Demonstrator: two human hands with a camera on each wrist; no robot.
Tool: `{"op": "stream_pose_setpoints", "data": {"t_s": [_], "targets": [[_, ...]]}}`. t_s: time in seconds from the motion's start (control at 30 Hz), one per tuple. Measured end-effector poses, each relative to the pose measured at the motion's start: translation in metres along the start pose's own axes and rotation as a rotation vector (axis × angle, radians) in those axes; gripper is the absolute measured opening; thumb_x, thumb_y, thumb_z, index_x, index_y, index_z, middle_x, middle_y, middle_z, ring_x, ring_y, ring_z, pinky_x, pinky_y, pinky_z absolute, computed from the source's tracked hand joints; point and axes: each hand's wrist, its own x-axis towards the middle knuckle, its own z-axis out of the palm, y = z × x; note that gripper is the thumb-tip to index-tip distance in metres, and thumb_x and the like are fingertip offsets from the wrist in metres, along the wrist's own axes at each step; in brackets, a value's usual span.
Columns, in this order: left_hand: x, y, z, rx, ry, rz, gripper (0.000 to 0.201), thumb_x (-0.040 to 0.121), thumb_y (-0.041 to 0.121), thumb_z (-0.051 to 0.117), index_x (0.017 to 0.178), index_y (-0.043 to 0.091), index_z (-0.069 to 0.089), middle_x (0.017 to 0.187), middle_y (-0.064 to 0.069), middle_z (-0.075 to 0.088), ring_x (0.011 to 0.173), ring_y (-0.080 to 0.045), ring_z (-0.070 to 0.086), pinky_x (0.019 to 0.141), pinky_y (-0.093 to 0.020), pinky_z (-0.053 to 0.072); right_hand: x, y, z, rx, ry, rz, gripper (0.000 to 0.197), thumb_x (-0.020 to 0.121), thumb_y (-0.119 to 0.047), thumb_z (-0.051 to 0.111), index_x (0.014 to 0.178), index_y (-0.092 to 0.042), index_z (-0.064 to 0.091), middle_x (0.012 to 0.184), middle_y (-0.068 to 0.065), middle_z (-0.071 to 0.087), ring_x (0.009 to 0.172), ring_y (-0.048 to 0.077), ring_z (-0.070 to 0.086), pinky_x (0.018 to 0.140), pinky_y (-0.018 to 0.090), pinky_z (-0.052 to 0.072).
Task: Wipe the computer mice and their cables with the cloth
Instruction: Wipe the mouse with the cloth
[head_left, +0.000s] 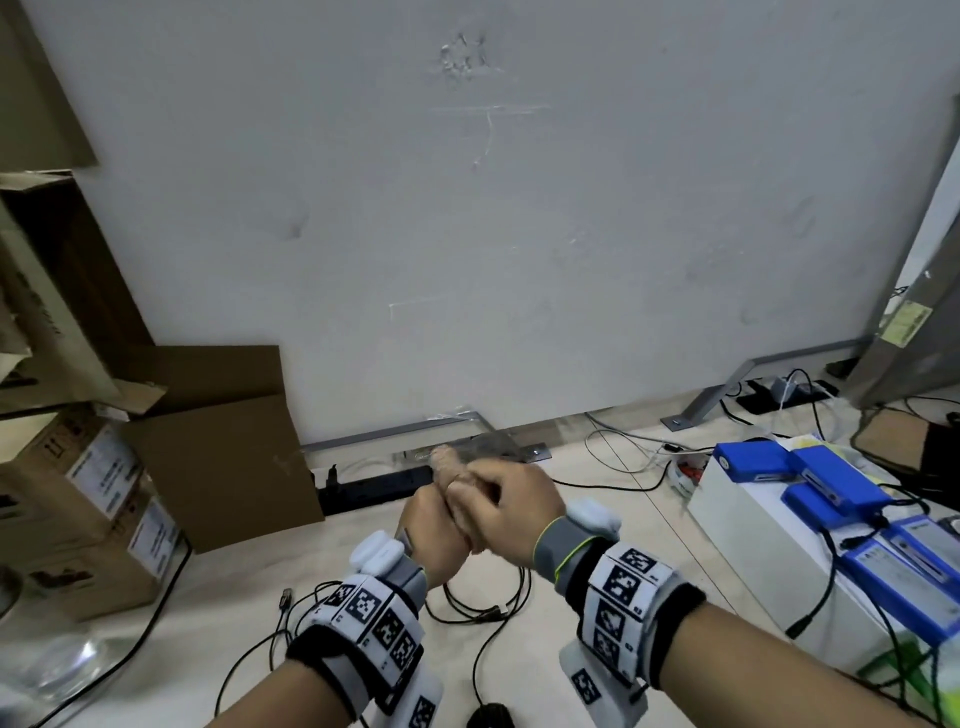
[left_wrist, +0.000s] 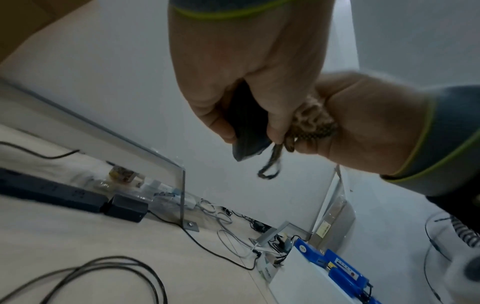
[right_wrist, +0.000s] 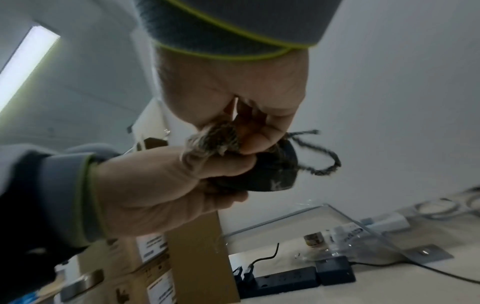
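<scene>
My left hand (head_left: 435, 522) grips a dark computer mouse (left_wrist: 246, 131), held up in the air in front of me. Right against it, my right hand (head_left: 519, 501) grips a bunched tan cloth (left_wrist: 311, 121) and presses it to the mouse (right_wrist: 272, 174). A tuft of the cloth (head_left: 442, 460) sticks up above my knuckles. Below the mouse hangs a short loop of braided cable (left_wrist: 271, 168). A second black mouse (head_left: 488, 716) lies on the floor under my wrists, its black cables (head_left: 483, 603) coiled there.
Cardboard boxes (head_left: 218, 447) stack up on the left. A black power strip (head_left: 374, 486) lies along the white wall. At the right stands a white box (head_left: 769, 545) carrying blue battery packs (head_left: 826, 480), with more cables around it.
</scene>
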Motion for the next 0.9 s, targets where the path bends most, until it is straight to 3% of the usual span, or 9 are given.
{"op": "stream_pose_setpoints", "data": {"t_s": [0.07, 0.17, 0.3, 0.47, 0.6, 0.7, 0.77, 0.83, 0.9], "targets": [[-0.002, -0.003, 0.004, -0.002, 0.004, -0.058, 0.03, 0.08, 0.014, 0.062, 0.053, 0.021, 0.052, 0.049, 0.011, 0.051, 0.056, -0.011, 0.056, 0.043, -0.013, 0.035, 0.0, 0.003, 0.003, -0.07, -0.047, -0.039, 0.029, 0.087, -0.05, 0.054, 0.09, -0.024, 0.067, 0.082, -0.004, 0.071, 0.077, 0.02, 0.062, 0.066, 0.03, 0.046], [-0.007, -0.009, 0.008, -0.228, 0.037, -0.055, 0.008, 0.074, 0.031, 0.074, 0.073, 0.026, 0.067, 0.066, 0.009, 0.069, 0.065, -0.009, 0.064, 0.06, -0.022, 0.05, 0.013, 0.035, -0.01, -0.036, 0.028, 0.214, 0.023, 0.089, -0.045, 0.058, 0.093, -0.027, 0.072, 0.088, -0.003, 0.074, 0.084, 0.019, 0.064, 0.069, 0.025, 0.045], [-0.008, -0.007, 0.003, -0.629, -0.001, -0.231, 0.014, 0.08, 0.016, 0.075, 0.093, 0.013, 0.068, 0.076, -0.001, 0.068, 0.065, -0.014, 0.062, 0.061, -0.022, 0.051, 0.017, 0.059, -0.02, 0.537, 0.269, 0.55, 0.029, 0.094, -0.034, 0.058, 0.072, -0.017, 0.068, 0.062, 0.005, 0.063, 0.052, 0.024, 0.058, 0.056, 0.039, 0.056], [-0.008, 0.002, 0.001, -1.288, -0.12, -0.427, 0.027, 0.078, 0.009, 0.065, 0.102, -0.002, 0.061, 0.091, -0.017, 0.067, 0.073, -0.027, 0.066, 0.066, -0.029, 0.059, 0.01, 0.038, -0.023, 1.017, 0.249, 0.539, 0.022, 0.098, -0.027, 0.053, 0.099, -0.011, 0.068, 0.079, 0.011, 0.067, 0.057, 0.023, 0.058, 0.047, 0.028, 0.049], [-0.009, 0.006, -0.004, -1.312, -0.296, -0.391, 0.041, 0.075, 0.002, 0.068, 0.115, 0.005, 0.06, 0.102, -0.018, 0.068, 0.093, -0.042, 0.067, 0.083, -0.042, 0.058, 0.01, 0.037, -0.021, 1.153, 0.27, 0.529, 0.021, 0.097, -0.024, 0.054, 0.097, -0.006, 0.064, 0.076, 0.015, 0.064, 0.051, 0.024, 0.054, 0.044, 0.026, 0.042], [-0.009, 0.008, -0.004, -1.211, -0.341, -0.381, 0.043, 0.077, 0.0, 0.068, 0.118, 0.007, 0.058, 0.106, -0.02, 0.066, 0.099, -0.04, 0.065, 0.089, -0.049, 0.052, 0.014, 0.042, -0.022, 1.374, 0.321, 0.534, 0.032, 0.095, -0.027, 0.055, 0.111, -0.001, 0.063, 0.105, 0.022, 0.068, 0.081, 0.032, 0.064, 0.066, 0.035, 0.051], [-0.008, 0.011, -0.004, -1.153, -0.306, -0.372, 0.038, 0.083, -0.003, 0.064, 0.118, 0.009, 0.056, 0.108, -0.021, 0.064, 0.096, -0.038, 0.066, 0.085, -0.051, 0.053, 0.014, 0.042, -0.026, 1.421, 0.358, 0.531, 0.036, 0.095, -0.028, 0.056, 0.114, 0.001, 0.063, 0.105, 0.022, 0.069, 0.077, 0.029, 0.064, 0.059, 0.03, 0.05], [-0.007, 0.015, -0.004, -1.089, -0.29, -0.352, 0.034, 0.087, -0.003, 0.06, 0.118, 0.009, 0.053, 0.107, -0.02, 0.064, 0.093, -0.037, 0.067, 0.078, -0.051, 0.055, 0.013, 0.042, -0.029, 1.168, 0.429, 0.535, 0.027, 0.09, -0.029, 0.063, 0.096, -0.002, 0.065, 0.083, 0.016, 0.067, 0.057, 0.023, 0.054, 0.046, 0.024, 0.04], [-0.008, 0.019, -0.003, -1.006, -0.278, -0.328, 0.033, 0.088, -0.001, 0.06, 0.118, 0.009, 0.051, 0.104, -0.018, 0.065, 0.09, -0.036, 0.068, 0.07, -0.048, 0.057, 0.011, 0.04, -0.027, 0.767, 0.521, 0.497, 0.01, 0.084, -0.023, 0.069, 0.083, -0.014, 0.064, 0.079, 0.003, 0.065, 0.065, 0.02, 0.057, 0.057, 0.026, 0.048]]}}
